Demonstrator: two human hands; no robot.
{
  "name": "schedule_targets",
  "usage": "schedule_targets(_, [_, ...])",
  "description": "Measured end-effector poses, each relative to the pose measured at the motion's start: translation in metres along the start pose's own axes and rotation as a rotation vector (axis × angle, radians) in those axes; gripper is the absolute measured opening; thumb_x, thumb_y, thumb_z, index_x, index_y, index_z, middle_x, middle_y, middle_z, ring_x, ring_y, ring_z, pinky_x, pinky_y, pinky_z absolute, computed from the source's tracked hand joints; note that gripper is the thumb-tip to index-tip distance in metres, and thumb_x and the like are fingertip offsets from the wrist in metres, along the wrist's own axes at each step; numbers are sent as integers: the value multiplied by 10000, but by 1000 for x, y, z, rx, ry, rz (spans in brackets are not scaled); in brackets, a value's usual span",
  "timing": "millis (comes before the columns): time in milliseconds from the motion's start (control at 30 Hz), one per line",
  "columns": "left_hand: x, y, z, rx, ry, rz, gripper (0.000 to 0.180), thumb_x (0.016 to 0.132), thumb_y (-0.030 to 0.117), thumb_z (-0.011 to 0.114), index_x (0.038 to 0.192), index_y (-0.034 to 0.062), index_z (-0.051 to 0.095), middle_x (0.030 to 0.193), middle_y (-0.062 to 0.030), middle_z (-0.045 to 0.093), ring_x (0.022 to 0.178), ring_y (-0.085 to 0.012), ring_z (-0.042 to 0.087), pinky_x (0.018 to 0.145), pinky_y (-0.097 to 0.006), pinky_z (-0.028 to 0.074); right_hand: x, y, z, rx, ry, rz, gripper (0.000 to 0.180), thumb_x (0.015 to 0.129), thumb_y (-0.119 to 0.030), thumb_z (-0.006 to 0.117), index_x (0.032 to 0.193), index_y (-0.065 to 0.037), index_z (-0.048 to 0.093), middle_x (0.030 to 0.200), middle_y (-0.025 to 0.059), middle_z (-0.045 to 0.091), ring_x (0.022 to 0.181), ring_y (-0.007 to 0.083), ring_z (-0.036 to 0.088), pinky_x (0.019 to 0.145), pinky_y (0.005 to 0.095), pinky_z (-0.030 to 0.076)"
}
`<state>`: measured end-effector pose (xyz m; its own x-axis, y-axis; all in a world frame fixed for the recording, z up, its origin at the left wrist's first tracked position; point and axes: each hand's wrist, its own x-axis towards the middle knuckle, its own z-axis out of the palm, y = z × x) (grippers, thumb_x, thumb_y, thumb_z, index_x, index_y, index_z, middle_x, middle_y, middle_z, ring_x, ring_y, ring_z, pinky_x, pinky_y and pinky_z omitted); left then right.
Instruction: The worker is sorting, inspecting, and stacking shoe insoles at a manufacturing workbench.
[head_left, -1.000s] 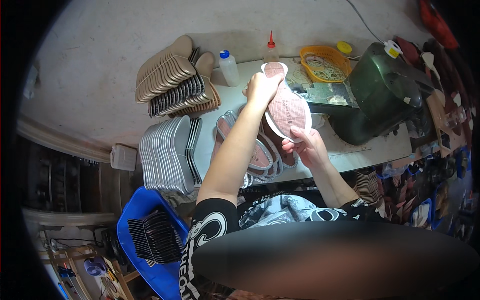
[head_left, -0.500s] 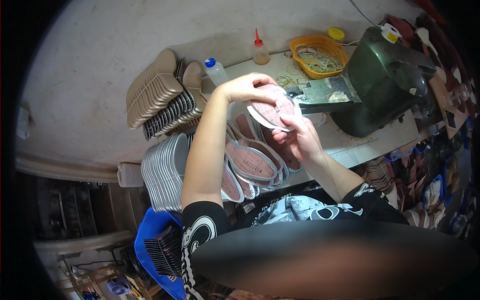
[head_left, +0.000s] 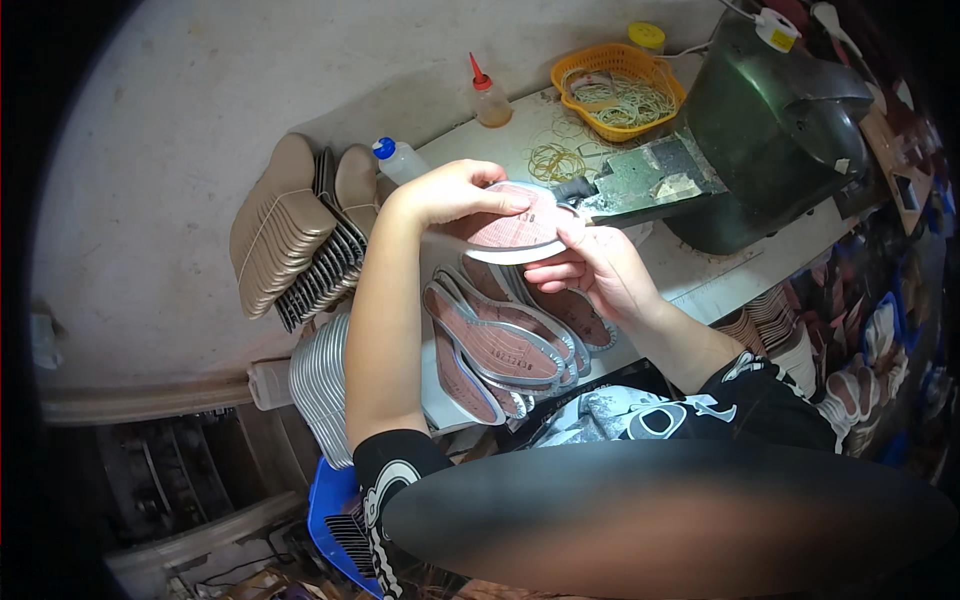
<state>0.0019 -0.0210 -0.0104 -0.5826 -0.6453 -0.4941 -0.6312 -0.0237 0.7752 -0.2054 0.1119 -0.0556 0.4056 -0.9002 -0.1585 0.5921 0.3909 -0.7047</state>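
Note:
A pinkish shoe insole (head_left: pixel 497 232) with a pale rim is held up in front of the green machine's arm (head_left: pixel 655 180). My left hand (head_left: pixel 462 192) grips its far left edge, thumb flat on the pink face. At its right end my right hand (head_left: pixel 597 262) pinches the edge between thumb and fingers, close beside the machine's working tip (head_left: pixel 573 190). The insole's underside is hidden, and I cannot tell whether it touches that tip. Below my hands lies a loose heap of similar pink insoles (head_left: pixel 512 352) with silvery edges.
Bundled beige insoles (head_left: pixel 285 225) stand on the left, with a silver-edged stack (head_left: pixel 322 390) nearer me. Along the wall are a blue-capped bottle (head_left: pixel 400 160), a red-tipped bottle (head_left: pixel 490 103) and a yellow basket (head_left: pixel 625 125) of rubber bands. The machine's dark green body (head_left: pixel 765 130) stands right.
The insole has turned to lie more left-to-right, showing more of its pink face. My left hand has shifted to its left part; my right thumb has moved to the right end. The view has tilted.

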Motion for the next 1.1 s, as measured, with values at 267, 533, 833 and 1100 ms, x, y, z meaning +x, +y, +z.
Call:
schedule_targets(267, [-22, -3, 20, -2, 104, -42, 288, 853, 295, 699, 892, 23, 612, 776, 2, 611, 711, -75, 531, 647, -245, 448, 0, -3, 4, 17, 59, 32, 406, 975, -312, 495, 1151, 49, 554, 969, 146, 671, 795, 195, 696, 666, 260, 580])
schedule_targets(533, [-37, -2, 45, -186, 250, -103, 466, 803, 455, 706, 782, -7, 651, 663, -49, 614, 557, -109, 547, 521, -244, 449, 1, -6, 2, -35, 74, 85, 318, 930, -286, 579, 1039, 10, 619, 918, 103, 682, 764, 162, 691, 632, 252, 579])
schedule_targets(833, [-50, 24, 86, -363, 336, -268, 554, 846, 510, 623, 830, -41, 667, 688, -125, 660, 473, -187, 612, 435, -263, 501, -28, -11, -12, -555, -161, 242, 337, 833, -293, 705, 984, 6, 672, 873, 39, 669, 759, 66, 598, 598, 204, 474])
schedule_targets(1100, [-57, 15, 97, -502, 306, -175, 460, 857, 462, 647, 745, 16, 620, 492, -39, 537, 372, -133, 524, 351, -228, 399, -5, -7, -35, -350, -72, 36, 280, 877, -221, 665, 952, 48, 677, 852, 79, 677, 713, 96, 611, 670, 245, 501])
